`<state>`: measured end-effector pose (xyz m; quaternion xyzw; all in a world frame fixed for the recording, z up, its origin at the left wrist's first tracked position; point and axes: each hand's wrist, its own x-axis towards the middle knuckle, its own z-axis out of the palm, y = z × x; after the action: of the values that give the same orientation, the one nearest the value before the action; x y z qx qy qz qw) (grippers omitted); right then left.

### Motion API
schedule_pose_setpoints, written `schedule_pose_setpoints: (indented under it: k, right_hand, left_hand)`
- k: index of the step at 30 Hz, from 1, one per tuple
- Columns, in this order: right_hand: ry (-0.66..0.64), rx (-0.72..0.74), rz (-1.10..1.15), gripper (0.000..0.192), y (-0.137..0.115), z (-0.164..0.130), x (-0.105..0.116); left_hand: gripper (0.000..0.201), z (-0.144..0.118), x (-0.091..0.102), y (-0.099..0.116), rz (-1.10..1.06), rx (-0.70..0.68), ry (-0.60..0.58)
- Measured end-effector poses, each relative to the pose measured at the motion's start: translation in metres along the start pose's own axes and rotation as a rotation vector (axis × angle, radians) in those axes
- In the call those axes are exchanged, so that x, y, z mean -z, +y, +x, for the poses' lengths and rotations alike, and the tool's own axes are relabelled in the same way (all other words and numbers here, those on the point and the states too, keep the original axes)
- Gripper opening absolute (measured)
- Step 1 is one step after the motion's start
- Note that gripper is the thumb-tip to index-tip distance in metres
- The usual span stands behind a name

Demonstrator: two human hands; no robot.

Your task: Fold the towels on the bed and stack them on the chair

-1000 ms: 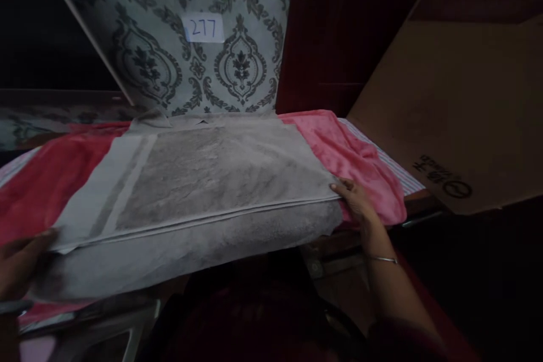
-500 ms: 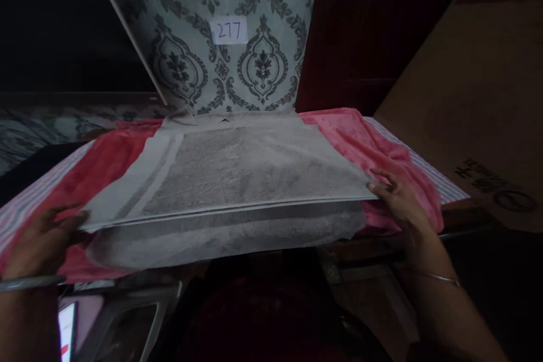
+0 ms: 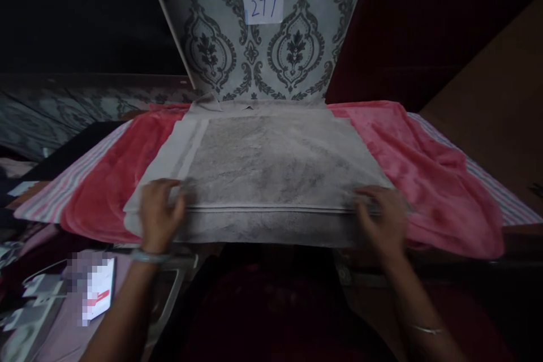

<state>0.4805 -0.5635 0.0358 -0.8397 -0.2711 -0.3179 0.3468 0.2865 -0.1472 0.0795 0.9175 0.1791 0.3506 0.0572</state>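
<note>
A folded grey towel point(image 3: 271, 161) with a pale striped border lies across the surface in front of me. Its front edges rest on another grey layer point(image 3: 263, 229). My left hand point(image 3: 159, 215) is over the towel's front left part, thumb apart from the fingers. On the front right part is my right hand point(image 3: 382, 218), its thumb and fingers likewise apart. Motion blurs the fingertips of both hands, which lie on or just above the fabric. A plush red-pink blanket point(image 3: 424, 169) spreads beneath the towel and shows on both sides.
Striped cloth point(image 3: 504, 195) shows under the blanket. A phone point(image 3: 102, 288) with a lit screen lies at lower left, near white plug-like items point(image 3: 36, 300). Behind stand a patterned wall point(image 3: 254, 68) with a paper marked 277 point(image 3: 263, 7), a dark screen point(image 3: 80, 17) and a cardboard panel point(image 3: 500, 68).
The towel's raised front edge has come down onto the layer below. Both hands have let go of its corners and moved inward along the front. The view has shifted left.
</note>
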Motion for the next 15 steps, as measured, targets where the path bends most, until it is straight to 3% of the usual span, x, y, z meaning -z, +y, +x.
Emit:
schedule_pose_setpoints:
  k: [3,6,10,15]
  right_hand:
    - [-0.285,0.21,0.22,0.017,-0.062,-0.002,-0.04]
    - [-0.444,0.258,0.276,0.023,-0.087,-0.003,-0.067]
    - [-0.452,0.235,0.283,0.024,-0.082,-0.001,-0.078]
    - [-0.368,0.313,0.26,0.024,-0.079,0.002,-0.079]
  left_hand:
    - [0.026,-0.009,-0.022,0.049,-0.13,-0.379,-0.231]
    - [0.025,-0.013,-0.038,0.074,-0.151,-0.461,-0.325]
    - [0.024,-0.011,-0.046,0.07,-0.195,-0.467,-0.356]
    - [0.022,-0.013,-0.047,0.062,-0.173,-0.488,-0.238]
